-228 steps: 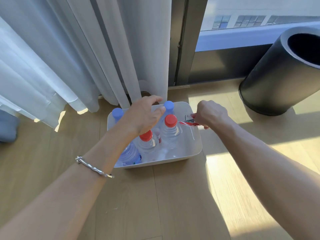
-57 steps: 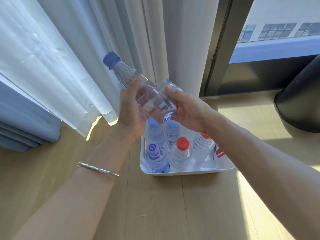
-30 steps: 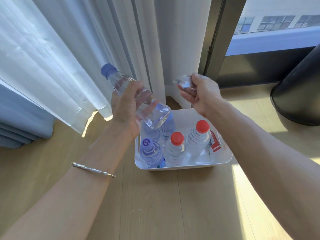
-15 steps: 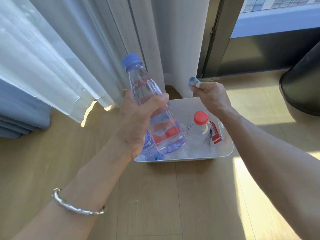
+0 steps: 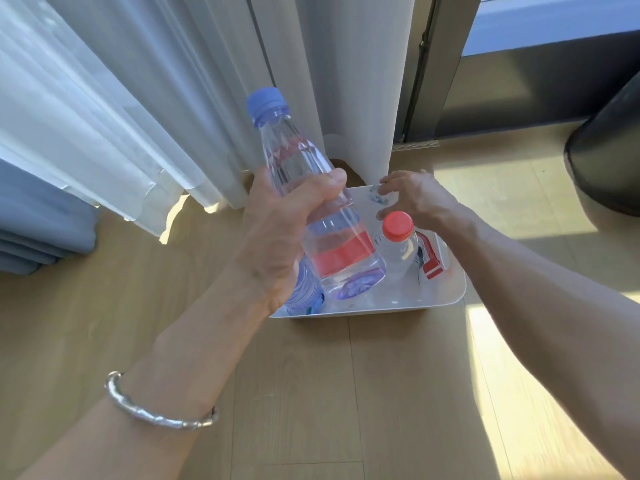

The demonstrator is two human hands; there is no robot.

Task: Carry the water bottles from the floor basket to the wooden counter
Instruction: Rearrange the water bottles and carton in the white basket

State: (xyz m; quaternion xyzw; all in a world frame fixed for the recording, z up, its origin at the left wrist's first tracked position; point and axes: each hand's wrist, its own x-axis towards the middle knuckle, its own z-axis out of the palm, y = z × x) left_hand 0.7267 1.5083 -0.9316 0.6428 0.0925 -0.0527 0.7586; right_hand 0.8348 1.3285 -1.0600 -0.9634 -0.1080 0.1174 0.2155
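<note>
- The left hand point(image 5: 277, 237) is clamping its fingers round the middle of a clear plastic water bottle with a blue cap point(image 5: 332, 233), holding it tilted above the 9 o'clock side of the white plastic floor basket point(image 5: 446, 299).
- The right hand point(image 5: 414, 199) is hovering at the basket's 12 o'clock rim, fingers curved; whether it is pinching anything cannot be told.
- A clear red-capped bottle point(image 5: 398, 237) is standing in the basket, at 3 o'clock of the held one.
- Judgement: pick-up is proceeding; the next move is calling for a firm grasp by the right hand, then carriage to the wooden worktop, which is not showing.
</note>
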